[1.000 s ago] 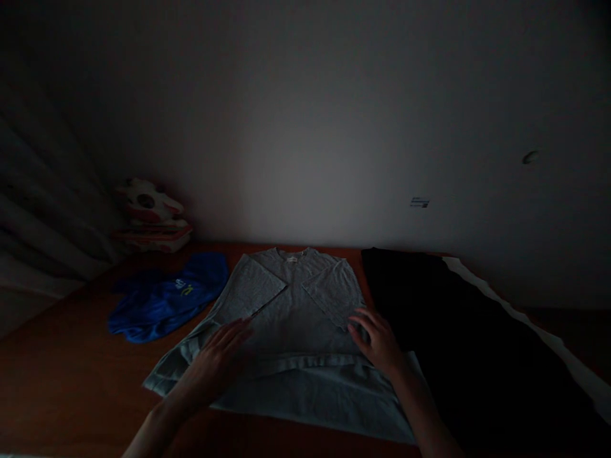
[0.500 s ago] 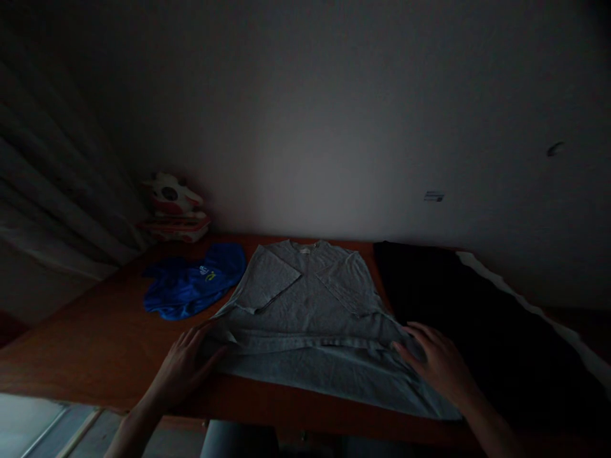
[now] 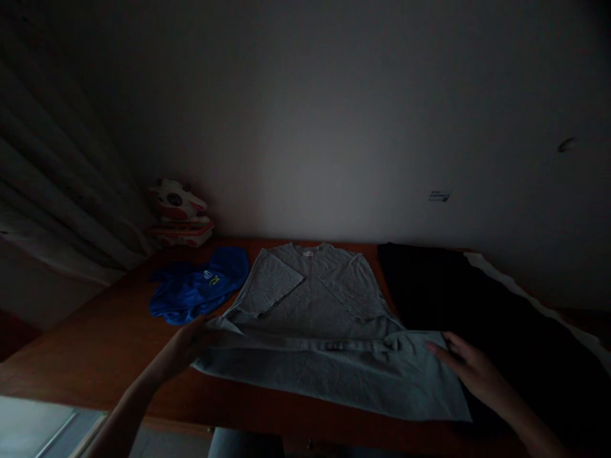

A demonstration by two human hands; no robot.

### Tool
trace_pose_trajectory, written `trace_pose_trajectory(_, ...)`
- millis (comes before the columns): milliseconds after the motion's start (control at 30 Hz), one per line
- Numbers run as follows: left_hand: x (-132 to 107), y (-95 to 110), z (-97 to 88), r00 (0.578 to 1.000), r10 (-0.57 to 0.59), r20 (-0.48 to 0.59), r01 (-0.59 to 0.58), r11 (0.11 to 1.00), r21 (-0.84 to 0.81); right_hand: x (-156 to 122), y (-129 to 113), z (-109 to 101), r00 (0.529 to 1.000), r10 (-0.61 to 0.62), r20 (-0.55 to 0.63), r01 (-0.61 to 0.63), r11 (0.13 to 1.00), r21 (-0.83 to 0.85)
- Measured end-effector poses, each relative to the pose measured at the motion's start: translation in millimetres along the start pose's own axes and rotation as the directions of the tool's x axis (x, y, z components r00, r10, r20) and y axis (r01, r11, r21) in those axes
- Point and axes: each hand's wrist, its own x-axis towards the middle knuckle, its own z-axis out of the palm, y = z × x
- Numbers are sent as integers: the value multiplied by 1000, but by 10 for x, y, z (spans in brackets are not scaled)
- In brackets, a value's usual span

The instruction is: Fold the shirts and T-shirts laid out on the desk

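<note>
A grey T-shirt (image 3: 310,299) lies spread on the wooden table (image 3: 95,343), its collar toward the wall and both short sleeves folded inward. The near part of the shirt is turned up in a band with creases across it. My right hand (image 3: 468,366) pinches the right corner of this turned-up cloth between thumb and fingers. At the left side, my left hand (image 3: 188,346) is closed on the shirt's edge, its fingertips in shadow and partly hidden by the fabric.
A blue garment (image 3: 200,283) lies crumpled left of the shirt. A cow-shaped figure (image 3: 176,200) stands behind it by the curtain (image 3: 62,184). Black cloth (image 3: 439,286) with a white edge covers the table's right side. A pale wall (image 3: 310,127) rises behind.
My right hand has moved outward to the right, drawing the shirt's corner out flatter. My left hand has closed on the left edge and shifted slightly. The view has tilted a little.
</note>
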Motion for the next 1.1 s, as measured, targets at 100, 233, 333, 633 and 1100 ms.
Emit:
trace_pose_trajectory(100,27,80,-101,991,-112,74,123,977,-172,26,20,-61,1000,22,-7,-21,997,73)
trace_pose_trajectory(233,162,-49,-89,983,-164,86,177,970,-169,91,25,-96,999,-36,32,39,995,-92)
trace_pose_trajectory(333,264,-242,28,981,-175,80,180,981,-70,129,8,-56,991,-43,125,70,973,-220)
trace_pose_trajectory(633,426,-71,163,994,-85,62,76,988,137,266,89,232,902,-413,130,424,786,-450)
trace_pose_trajectory(1100,41,-366,-285,944,188,270,-229,965,127,-92,47,10,877,-375,302,478,749,-458)
